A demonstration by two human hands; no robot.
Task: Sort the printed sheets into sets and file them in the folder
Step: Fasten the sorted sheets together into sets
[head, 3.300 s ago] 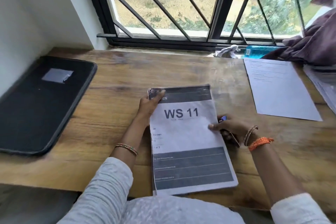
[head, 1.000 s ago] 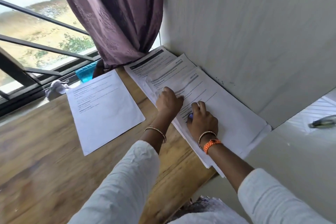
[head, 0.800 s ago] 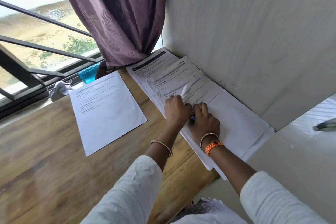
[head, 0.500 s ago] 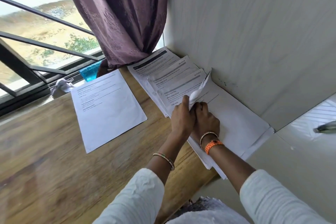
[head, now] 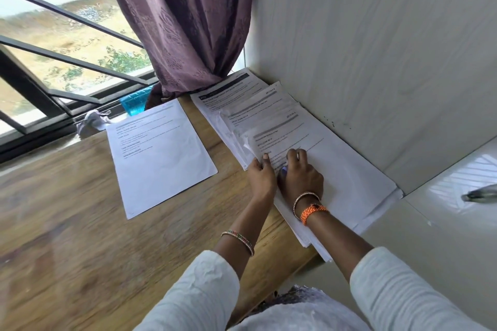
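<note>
Purple curtain point(head: 183, 21) behind fanned sheets point(head: 349, 169); left hand point(head: 262, 177) pinching edges; right hand point(head: 302, 174) clenched atop

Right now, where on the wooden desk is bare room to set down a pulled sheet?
Free: the bare brown wooden desk left of and in front of the single white printed sheet. Crowded: the fanned white paper stack along the pale wall, where the left hand and right hand work; only a narrow wood strip separates stack and sheet.
</note>
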